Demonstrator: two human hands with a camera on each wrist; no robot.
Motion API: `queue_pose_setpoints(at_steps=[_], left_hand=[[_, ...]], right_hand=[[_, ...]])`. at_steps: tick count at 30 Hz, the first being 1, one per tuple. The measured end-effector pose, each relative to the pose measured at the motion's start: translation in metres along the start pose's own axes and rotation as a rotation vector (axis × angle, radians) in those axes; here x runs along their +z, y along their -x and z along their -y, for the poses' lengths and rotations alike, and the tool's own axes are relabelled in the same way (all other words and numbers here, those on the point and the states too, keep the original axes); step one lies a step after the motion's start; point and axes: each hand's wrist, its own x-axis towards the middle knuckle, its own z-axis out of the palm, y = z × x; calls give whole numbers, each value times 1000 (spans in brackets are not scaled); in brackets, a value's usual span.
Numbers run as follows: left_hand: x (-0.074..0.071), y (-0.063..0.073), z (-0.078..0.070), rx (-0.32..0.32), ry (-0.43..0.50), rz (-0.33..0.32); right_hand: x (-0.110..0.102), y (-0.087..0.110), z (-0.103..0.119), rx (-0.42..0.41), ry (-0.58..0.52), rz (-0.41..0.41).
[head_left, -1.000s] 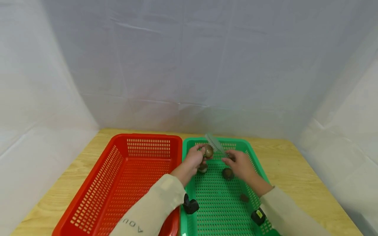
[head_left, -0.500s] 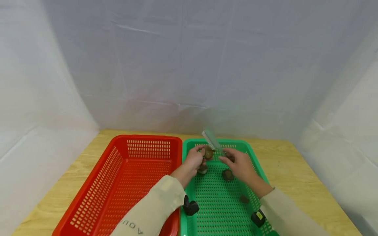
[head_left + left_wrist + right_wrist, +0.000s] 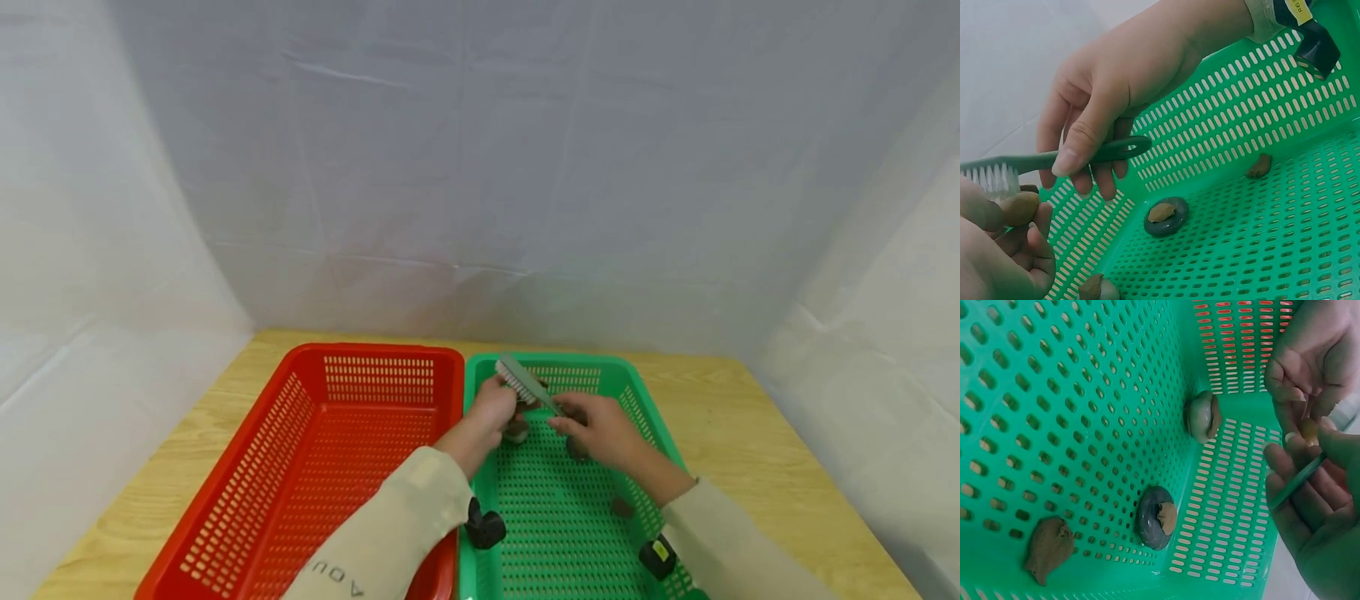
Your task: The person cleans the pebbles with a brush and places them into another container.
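Over the back of the green basket, my left hand holds a smooth brown stone, its fingers hiding part of it. My right hand grips a green brush by the handle, thumb on one side and fingers on the other. The white bristles lie right over the stone and the left fingers. Below the hands on the basket floor sit a dark stone with a brown patch, a pale stone partly coated in brown, and a brown lump.
A red basket stands directly left of the green one, both on a wooden table. Pale sheeting hangs behind and at both sides. Black cameras are strapped to both wrists, low over the green basket.
The brush has swung left and down from beside the stone to over it and the left fingers. My right hand has shifted slightly left; my left hand stays nearly in place.
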Motion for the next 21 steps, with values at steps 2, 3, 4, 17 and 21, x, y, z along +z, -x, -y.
queue_pose_setpoints(at_steps=[2, 3, 4, 17, 21], left_hand=[[1, 1, -1, -6, -3, -12], [1, 1, -1, -6, -11, -18], [2, 1, -2, -5, -19, -23], [9, -3, -9, 18, -47, -36], [10, -4, -7, 13, -58, -45]], right_hand=[[-2, 0, 0, -3, -10, 14], [-3, 0, -1, 3, -15, 18], [-4, 0, -1, 17, -22, 19], [-9, -4, -10, 148, 18, -74], [-10, -3, -10, 199, 50, -114]])
